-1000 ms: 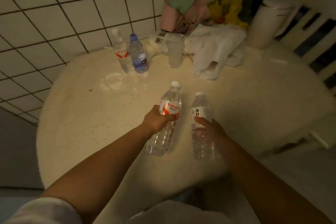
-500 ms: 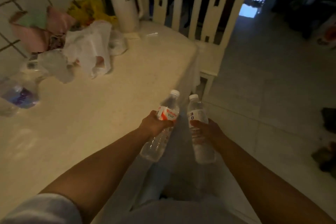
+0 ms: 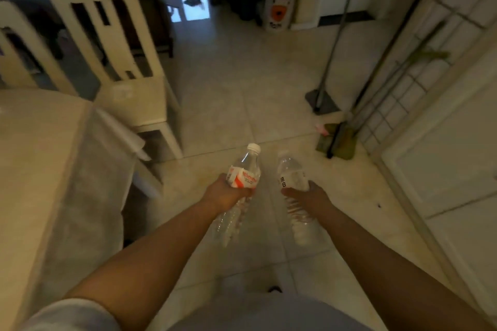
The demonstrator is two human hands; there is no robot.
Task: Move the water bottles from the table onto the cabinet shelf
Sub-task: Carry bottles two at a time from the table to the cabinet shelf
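My left hand (image 3: 228,193) grips a clear water bottle with a red and white label (image 3: 244,172) around its middle, cap pointing forward. In my right hand (image 3: 306,195) is a second clear bottle with a white label (image 3: 291,174), held the same way. Both bottles hang in the air above the tiled floor, to the right of the table (image 3: 35,158). No cabinet shelf shows in this view.
A white chair (image 3: 121,67) stands at the table's far corner, another chair (image 3: 16,51) to its left. A broom and dustpan (image 3: 326,99) lean by the white panelled door (image 3: 441,126) on the right. Tiled floor stretches ahead toward a dark doorway.
My view has swung right, away from the table and the wall. Both bottles have left the table area and now hang over the floor, still held in my hands.
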